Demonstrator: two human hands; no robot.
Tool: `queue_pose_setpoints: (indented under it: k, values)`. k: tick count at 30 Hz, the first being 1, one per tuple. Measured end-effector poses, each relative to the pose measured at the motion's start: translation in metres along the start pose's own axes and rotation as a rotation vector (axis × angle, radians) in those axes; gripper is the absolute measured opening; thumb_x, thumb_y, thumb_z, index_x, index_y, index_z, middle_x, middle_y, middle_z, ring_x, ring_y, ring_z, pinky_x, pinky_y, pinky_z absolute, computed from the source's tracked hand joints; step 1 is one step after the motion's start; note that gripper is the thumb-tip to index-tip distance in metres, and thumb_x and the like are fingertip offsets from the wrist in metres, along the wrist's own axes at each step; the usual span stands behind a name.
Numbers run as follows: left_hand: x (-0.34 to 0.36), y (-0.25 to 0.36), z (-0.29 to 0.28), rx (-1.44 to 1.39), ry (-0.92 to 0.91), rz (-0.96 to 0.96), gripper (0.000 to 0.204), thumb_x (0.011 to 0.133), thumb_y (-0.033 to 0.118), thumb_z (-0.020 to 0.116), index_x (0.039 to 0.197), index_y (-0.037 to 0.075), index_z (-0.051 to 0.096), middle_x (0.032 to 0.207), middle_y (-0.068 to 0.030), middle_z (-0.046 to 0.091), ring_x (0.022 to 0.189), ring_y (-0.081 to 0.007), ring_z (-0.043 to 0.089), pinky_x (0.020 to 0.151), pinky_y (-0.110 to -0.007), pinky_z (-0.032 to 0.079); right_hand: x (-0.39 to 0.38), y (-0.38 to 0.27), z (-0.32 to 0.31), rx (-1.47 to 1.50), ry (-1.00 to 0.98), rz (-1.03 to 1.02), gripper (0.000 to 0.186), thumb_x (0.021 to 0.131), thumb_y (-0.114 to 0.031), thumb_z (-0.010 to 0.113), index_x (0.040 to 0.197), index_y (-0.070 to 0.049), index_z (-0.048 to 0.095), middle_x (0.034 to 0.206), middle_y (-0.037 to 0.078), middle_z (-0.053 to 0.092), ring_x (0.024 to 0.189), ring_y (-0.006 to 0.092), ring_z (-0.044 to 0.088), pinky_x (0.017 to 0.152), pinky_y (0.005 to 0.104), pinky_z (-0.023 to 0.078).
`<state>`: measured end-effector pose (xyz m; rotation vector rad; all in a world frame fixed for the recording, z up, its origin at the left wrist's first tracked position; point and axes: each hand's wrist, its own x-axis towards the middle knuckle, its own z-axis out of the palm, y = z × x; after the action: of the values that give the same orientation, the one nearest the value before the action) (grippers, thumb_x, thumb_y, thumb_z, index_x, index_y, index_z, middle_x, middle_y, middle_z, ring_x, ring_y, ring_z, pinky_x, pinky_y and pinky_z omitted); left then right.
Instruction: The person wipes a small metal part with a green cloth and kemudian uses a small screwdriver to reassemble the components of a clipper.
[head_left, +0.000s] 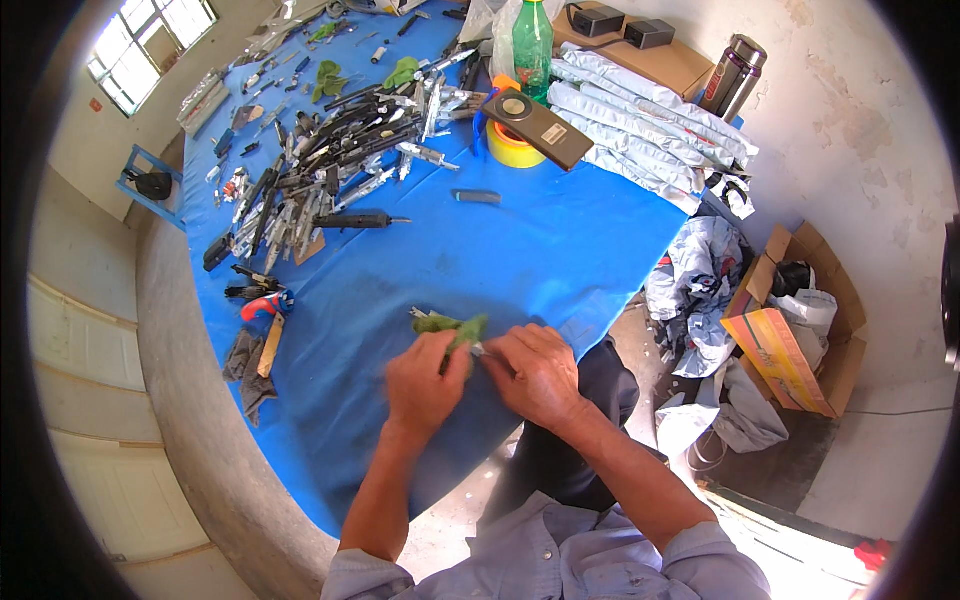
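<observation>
Low over the near part of the blue-covered table [440,262], my two hands meet around a crumpled green piece [468,330] that looks like cloth or a leaf. My left hand [428,378] is closed on it, the fingers pinched together. Next to it, my right hand [535,370] is closed too, its fingertips at a small silvery tip beside the green piece. What that tip belongs to is mostly hidden by the fingers. A thin metallic end [419,313] pokes out past the green piece on the far left side.
A pile of black and silver rod-like parts [330,165] covers the far left. A dark flat device [538,130] leans on a yellow tape roll [512,152], near a green bottle [532,50], white packages [640,120] and a flask [733,75]. Red-handled pliers [266,306] lie left; an open carton [800,330] stands right.
</observation>
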<state>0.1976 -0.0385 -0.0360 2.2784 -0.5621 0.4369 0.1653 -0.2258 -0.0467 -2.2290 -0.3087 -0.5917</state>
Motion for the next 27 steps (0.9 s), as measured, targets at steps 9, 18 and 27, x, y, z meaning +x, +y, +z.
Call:
queue_pose_setpoints:
  k: [9,18,27]
  values:
    - [0.009,-0.026,-0.002,0.136,0.126,0.011,0.013,0.095,0.008,0.077,0.105,0.002,0.072,0.096,-0.0181,0.076,0.083,-0.0404,0.074,0.07,-0.047,0.059,-0.001,-0.001,0.001,0.014,0.0,0.0,0.014,0.083,-0.009,0.084,0.092,-0.01,0.074,0.08,0.006,0.063,0.077,0.0294,0.063,0.07,0.0438,0.048]
    - [-0.001,0.002,0.002,-0.005,-0.029,0.03,0.011,0.094,0.005,0.077,0.103,0.002,0.072,0.096,-0.018,0.076,0.083,-0.0401,0.074,0.071,-0.046,0.058,-0.002,0.002,0.001,0.008,-0.006,-0.009,0.014,0.083,-0.009,0.084,0.093,-0.01,0.074,0.081,0.006,0.062,0.078,0.03,0.063,0.071,0.0441,0.049]
    - [0.011,-0.029,-0.002,0.145,0.143,-0.017,0.012,0.096,0.007,0.076,0.105,0.001,0.071,0.095,-0.0182,0.076,0.081,-0.0406,0.074,0.069,-0.047,0.058,0.0,-0.003,0.0,0.013,0.0,0.007,0.015,0.082,-0.007,0.085,0.091,-0.01,0.074,0.08,0.005,0.066,0.077,0.0298,0.065,0.07,0.0435,0.049]
